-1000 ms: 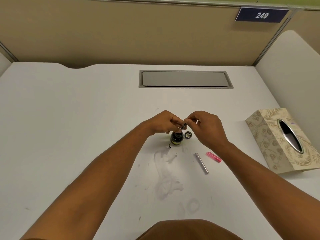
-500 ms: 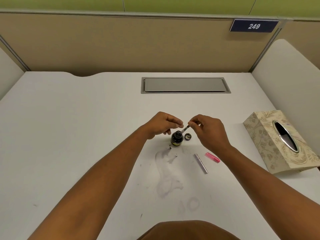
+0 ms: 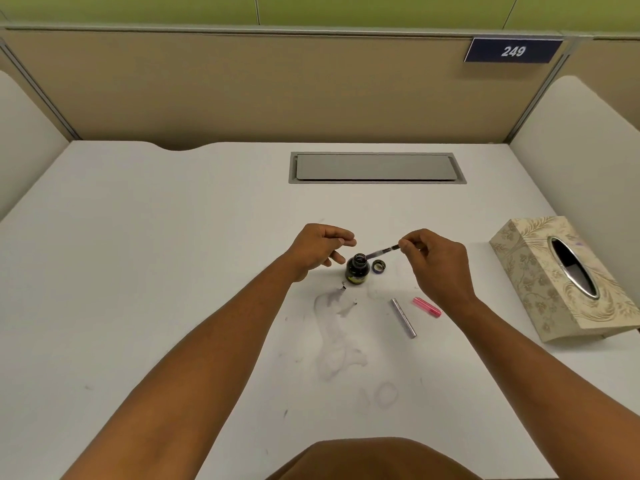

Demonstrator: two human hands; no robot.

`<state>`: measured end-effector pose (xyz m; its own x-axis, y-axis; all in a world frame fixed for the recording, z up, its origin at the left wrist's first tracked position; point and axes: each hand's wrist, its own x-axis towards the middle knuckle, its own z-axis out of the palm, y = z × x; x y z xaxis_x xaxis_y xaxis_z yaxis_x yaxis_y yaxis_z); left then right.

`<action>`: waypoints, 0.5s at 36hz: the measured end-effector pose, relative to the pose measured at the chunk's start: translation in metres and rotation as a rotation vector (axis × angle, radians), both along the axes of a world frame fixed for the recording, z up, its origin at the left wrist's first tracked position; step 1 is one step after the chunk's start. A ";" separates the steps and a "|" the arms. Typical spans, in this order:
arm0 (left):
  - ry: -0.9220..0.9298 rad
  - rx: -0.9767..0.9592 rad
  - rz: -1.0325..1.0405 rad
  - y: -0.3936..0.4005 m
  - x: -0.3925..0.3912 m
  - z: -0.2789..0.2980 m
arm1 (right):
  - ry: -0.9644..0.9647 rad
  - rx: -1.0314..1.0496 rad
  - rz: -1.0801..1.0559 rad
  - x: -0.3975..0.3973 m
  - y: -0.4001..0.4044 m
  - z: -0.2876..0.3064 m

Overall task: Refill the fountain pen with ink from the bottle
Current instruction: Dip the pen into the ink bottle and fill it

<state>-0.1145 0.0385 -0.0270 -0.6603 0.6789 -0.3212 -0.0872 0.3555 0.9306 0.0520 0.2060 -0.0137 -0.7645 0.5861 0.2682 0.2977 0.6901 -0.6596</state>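
While right hand (image 3: 438, 263) pinches pen's converter (image 3: 382, 252) by its upper end, long axis slants down-left, tip at open ink bottle (image 3: 357, 270) mouth, mid-table (image 3: 173, 271); left hand (image 3: 320, 249) loosely curled beside bottle, holding nothing.

Two bare forearms reach forward and converge toward the ink bottle (image 3: 357, 270). The left hand (image 3: 320, 249) hovers just left of the bottle, fingers loosely curled, holding nothing visible. The right hand (image 3: 438, 265) sits to the bottle's right, thumb and forefinger pinching a thin pen part (image 3: 381, 252) angled toward the bottle's mouth.
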 end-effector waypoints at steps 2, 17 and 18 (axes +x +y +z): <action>-0.007 0.001 0.017 -0.002 0.001 0.000 | 0.012 -0.049 -0.019 0.002 0.001 0.000; -0.102 0.042 0.145 -0.014 0.007 0.002 | 0.065 -0.313 -0.104 0.009 0.005 0.001; -0.105 0.041 0.150 -0.014 0.007 0.001 | 0.062 -0.315 -0.096 0.010 0.004 0.000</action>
<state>-0.1077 0.0241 -0.0259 -0.7192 0.5894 -0.3679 -0.2338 0.2934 0.9270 0.0616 0.2103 -0.0134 -0.6893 0.7166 0.1065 0.3043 0.4198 -0.8551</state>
